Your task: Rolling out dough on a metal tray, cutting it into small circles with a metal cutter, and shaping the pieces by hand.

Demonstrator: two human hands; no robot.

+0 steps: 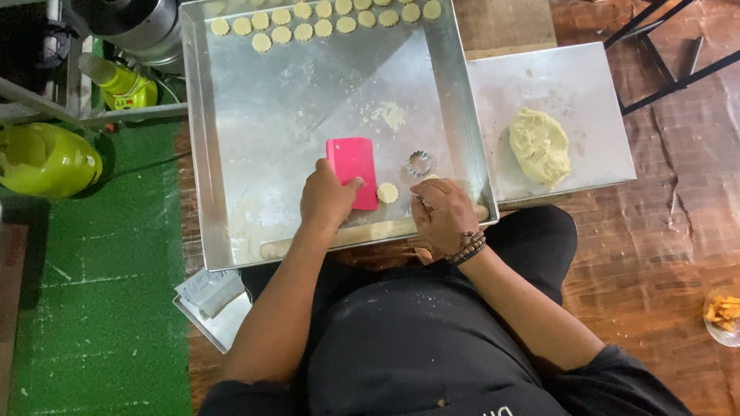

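Rolling pin [370, 233] half-hidden under both hands

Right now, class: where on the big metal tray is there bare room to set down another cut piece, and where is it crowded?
Free: the tray middle, between the dough rounds along the far edge and the pink scraper. Crowded: the near edge, where the left hand, right hand, cutter and single round cluster.

Wood floor [663, 231] w/ big metal tray [202, 192], small tray [586, 85], green mat [100, 308].
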